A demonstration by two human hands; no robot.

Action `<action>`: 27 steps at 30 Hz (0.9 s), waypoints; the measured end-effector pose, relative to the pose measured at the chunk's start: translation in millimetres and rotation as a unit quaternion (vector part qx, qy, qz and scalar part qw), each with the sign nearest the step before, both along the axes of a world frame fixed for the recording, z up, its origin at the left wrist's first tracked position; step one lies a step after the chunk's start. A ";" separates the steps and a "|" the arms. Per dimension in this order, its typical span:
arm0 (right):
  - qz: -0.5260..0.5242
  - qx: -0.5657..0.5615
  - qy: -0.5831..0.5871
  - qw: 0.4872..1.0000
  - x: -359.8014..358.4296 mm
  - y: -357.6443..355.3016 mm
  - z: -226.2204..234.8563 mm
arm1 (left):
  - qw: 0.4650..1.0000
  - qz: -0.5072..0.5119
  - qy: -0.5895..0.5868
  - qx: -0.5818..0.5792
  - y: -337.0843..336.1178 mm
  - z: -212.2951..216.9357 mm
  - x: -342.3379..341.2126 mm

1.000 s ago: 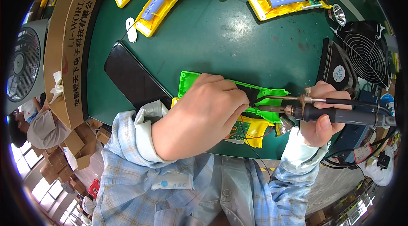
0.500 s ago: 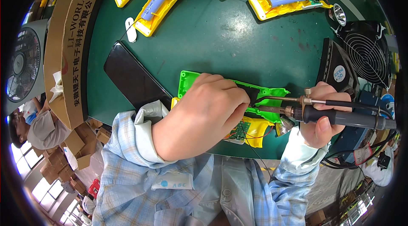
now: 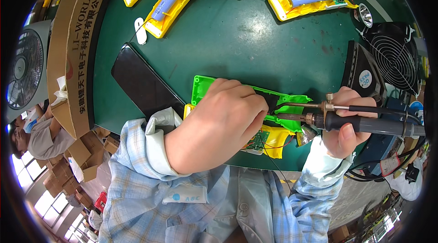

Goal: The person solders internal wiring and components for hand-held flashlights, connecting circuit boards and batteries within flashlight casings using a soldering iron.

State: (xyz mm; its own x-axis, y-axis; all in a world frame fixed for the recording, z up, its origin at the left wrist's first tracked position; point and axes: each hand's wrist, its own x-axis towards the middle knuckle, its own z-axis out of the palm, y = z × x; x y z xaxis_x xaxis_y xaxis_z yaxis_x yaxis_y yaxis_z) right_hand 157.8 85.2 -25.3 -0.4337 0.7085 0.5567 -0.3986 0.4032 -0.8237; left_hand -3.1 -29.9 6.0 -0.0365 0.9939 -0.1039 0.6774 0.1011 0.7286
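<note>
Cardboard (image 3: pixel 75 46) stands along the far left edge of the green table (image 3: pixel 255 42), a long brown box wall with a grey fan (image 3: pixel 25 74) beyond it. Next to it we see a black flat slab (image 3: pixel 143 87) lying at a slant on the table, its lower end touching our left sleeve. Above, near the top rim, lie open yellow casings (image 3: pixel 171 3) with blue cells inside (four of them in a loose row, well apart from our hands). Our left hand (image 3: pixel 219 129) is curled shut over the bright green casing (image 3: pixel 203 85), pressing it down at the near edge of the table; a yellow part (image 3: pixel 276 135) and a small circuit board (image 3: pixel 260 140) show just below the knuckles. To the right, our right hand (image 3: pixel 344 122) is wrapped tight around the dark handle of a soldering iron (image 3: pixel 365 124), whose metal tip points left and meets the green casing beside the left fingers. Farther right stands a black fan (image 3: pixel 394 62).
</note>
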 end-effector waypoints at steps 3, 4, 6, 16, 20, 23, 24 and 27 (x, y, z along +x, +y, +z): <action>0.003 -0.006 0.000 1.000 -0.5 -0.1 0.5 | 1.000 0.004 -0.002 -0.002 -1.1 0.1 0.2; 0.003 -0.006 0.000 1.000 -0.3 0.2 0.4 | 1.000 0.004 -0.003 -0.001 -1.2 -0.5 0.3; 0.003 0.006 -0.003 1.000 0.0 1.0 -0.1 | 1.000 0.004 -0.004 0.001 -1.1 -0.4 0.3; -0.003 0.004 -0.012 1.000 0.4 0.6 -0.9 | 1.000 0.004 0.003 0.003 -0.5 -0.7 1.1; -0.018 -0.001 0.000 1.000 0.8 1.4 -1.6 | 1.000 -0.001 0.001 0.005 0.2 -0.1 0.8; -0.010 -0.002 -0.003 1.000 0.4 1.4 -0.3 | 1.000 -0.004 0.006 0.001 0.2 0.7 0.9; 0.001 -0.005 -0.003 1.000 0.1 1.2 0.2 | 1.000 -0.001 0.011 -0.012 0.0 0.9 0.9; 0.008 -0.003 -0.011 1.000 1.2 1.4 -0.4 | 1.000 -0.006 0.014 -0.004 -0.7 -1.6 0.8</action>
State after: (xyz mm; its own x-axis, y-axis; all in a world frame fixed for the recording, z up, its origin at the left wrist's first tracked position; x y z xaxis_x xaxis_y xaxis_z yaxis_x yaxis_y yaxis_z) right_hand 159.0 86.6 -25.7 -0.4572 0.7051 0.5421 -0.3857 0.3920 -0.8352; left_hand -2.3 -30.6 4.3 -0.0268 0.9934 -0.1113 0.6985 0.0983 0.7089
